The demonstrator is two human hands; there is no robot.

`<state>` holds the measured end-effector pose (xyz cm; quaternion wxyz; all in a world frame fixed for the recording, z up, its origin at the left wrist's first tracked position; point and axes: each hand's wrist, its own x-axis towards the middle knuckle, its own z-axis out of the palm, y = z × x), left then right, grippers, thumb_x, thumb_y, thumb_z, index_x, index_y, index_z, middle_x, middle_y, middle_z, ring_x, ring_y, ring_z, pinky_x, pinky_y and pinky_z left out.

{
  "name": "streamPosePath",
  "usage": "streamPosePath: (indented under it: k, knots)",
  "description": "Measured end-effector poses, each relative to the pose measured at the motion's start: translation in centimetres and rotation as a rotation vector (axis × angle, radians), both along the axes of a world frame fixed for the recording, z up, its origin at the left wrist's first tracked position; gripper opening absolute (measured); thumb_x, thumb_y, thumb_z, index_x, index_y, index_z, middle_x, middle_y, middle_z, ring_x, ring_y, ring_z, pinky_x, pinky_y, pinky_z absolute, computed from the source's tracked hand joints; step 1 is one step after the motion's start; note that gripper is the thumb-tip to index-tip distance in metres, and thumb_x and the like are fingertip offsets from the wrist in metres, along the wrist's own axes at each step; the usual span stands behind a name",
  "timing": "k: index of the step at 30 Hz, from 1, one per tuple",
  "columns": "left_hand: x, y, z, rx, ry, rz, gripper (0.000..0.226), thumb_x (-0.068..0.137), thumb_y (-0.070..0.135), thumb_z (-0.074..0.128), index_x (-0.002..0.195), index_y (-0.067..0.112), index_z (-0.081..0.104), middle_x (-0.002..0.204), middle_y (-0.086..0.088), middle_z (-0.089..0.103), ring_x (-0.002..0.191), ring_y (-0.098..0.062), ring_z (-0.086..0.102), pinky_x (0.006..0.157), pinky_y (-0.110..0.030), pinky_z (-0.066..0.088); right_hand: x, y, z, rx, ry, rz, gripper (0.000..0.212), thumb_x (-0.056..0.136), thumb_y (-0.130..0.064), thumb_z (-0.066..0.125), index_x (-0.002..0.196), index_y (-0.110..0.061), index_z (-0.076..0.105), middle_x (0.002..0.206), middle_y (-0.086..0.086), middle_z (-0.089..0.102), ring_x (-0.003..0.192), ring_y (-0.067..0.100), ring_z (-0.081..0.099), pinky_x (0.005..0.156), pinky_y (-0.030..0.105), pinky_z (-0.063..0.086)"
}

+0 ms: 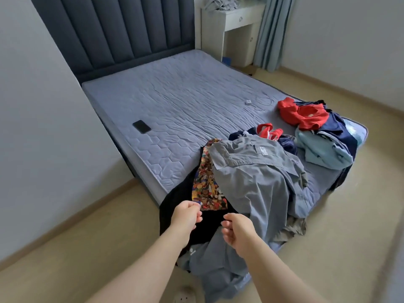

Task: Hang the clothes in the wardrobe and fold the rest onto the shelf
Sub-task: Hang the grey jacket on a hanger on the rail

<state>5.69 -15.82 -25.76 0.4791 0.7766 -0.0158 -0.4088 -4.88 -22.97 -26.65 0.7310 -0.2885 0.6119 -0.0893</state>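
Observation:
A black garment with a bright cartoon-print panel (207, 186) hangs over the near corner of the bed (175, 101). My left hand (185, 215) pinches its edge at the lower end of the print. My right hand (236, 230) has curled fingers against the black cloth just to the right; whether it grips the cloth is unclear. A grey shirt (258, 171) lies partly over the black garment and spills off the mattress. Red clothes (301, 114), a navy piece (341, 132) and a light blue piece (323, 152) are heaped at the bed's right corner.
A black phone (141, 126) lies on the mattress at the left. A small white charger with its cable (248, 102) sits mid-bed. A white desk (231, 25) with crumpled cloth on top stands behind the bed, beside a curtain (271, 33). A slipper (185, 295) shows on the floor.

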Motion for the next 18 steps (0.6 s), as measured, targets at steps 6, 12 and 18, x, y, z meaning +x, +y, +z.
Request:
streamPosePath:
  k: [6,12,18]
  knots:
    - [1.3,-8.2,-1.4,0.064,0.036,-0.096,0.017,0.091,0.011,0.044,0.084,0.018,0.059,0.073,0.002,0.057,0.062,-0.009,0.053,0.058,-0.021,0.040,0.6,-7.3,-2.1,0.045,0.030,-0.064,0.019,0.092,-0.005,0.042,0.076,-0.013,0.044,0.040,-0.004,0.033,0.029,0.008,0.025,0.036,0.014,0.021]
    - [0.9,-18.5,-4.4,0.097,0.117,-0.002,0.016,0.093,0.011,0.044,0.084,0.016,0.056,0.069,0.001,0.054,0.057,-0.010,0.050,0.054,-0.022,0.038,-0.5,-17.2,-5.7,0.045,0.059,0.007,0.016,0.089,-0.002,0.046,0.077,-0.013,0.049,0.045,-0.003,0.039,0.035,0.010,0.030,0.039,0.015,0.024]
    - [-0.6,-28.2,-8.5,0.153,0.232,0.142,0.015,0.094,0.016,0.047,0.082,0.020,0.056,0.073,0.000,0.055,0.062,-0.011,0.054,0.056,-0.023,0.041,-3.5,-27.6,-9.8,0.074,0.133,0.098,0.020,0.088,-0.001,0.047,0.072,-0.012,0.047,0.048,0.000,0.041,0.036,0.012,0.032,0.040,0.015,0.025]
